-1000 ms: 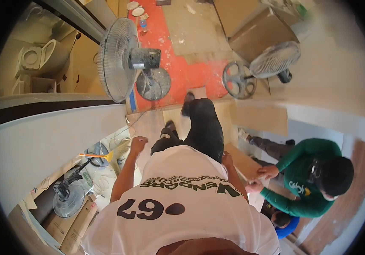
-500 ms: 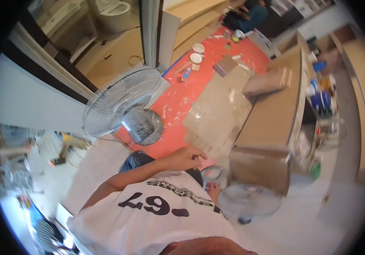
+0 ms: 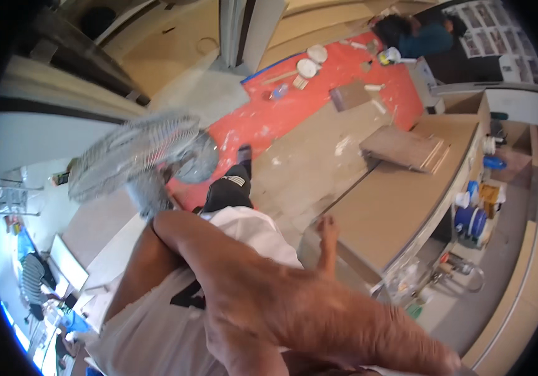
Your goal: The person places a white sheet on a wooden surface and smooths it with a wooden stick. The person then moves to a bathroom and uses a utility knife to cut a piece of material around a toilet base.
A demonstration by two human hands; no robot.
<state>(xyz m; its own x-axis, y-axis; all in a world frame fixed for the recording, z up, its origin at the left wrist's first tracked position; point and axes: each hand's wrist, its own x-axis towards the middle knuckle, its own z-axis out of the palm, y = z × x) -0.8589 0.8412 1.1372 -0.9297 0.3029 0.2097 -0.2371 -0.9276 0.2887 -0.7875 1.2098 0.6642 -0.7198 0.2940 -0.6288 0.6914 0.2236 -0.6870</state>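
My left hand (image 3: 319, 316) is raised close in front of me and fills the lower middle of the view. Its fingers stretch toward the lower right, the thumb apart; the fingertips run to the picture's edge, and no object shows in it. Small and farther away, my right hand (image 3: 328, 229) is beside the near end of a long brown board-topped cabinet (image 3: 400, 194). Its fingers look slightly apart with nothing visible in them; whether they touch the cabinet cannot be told. Left of me stands a grey fan (image 3: 137, 150), its cage blurred, close to my left elbow.
Red sheeting (image 3: 250, 135) and a beige board (image 3: 313, 150) cover the floor ahead. White tubs (image 3: 308, 67) and a bottle (image 3: 279, 92) stand there. Stacked boards (image 3: 400, 147) lie on the cabinet. A person (image 3: 425, 41) is at the far end; another (image 3: 34, 282) is at lower left.
My left hand has come up from in front of my shirt to close before me. My right hand has moved up beside the cabinet. The view has shifted, and the lower-right round cage is out of sight.
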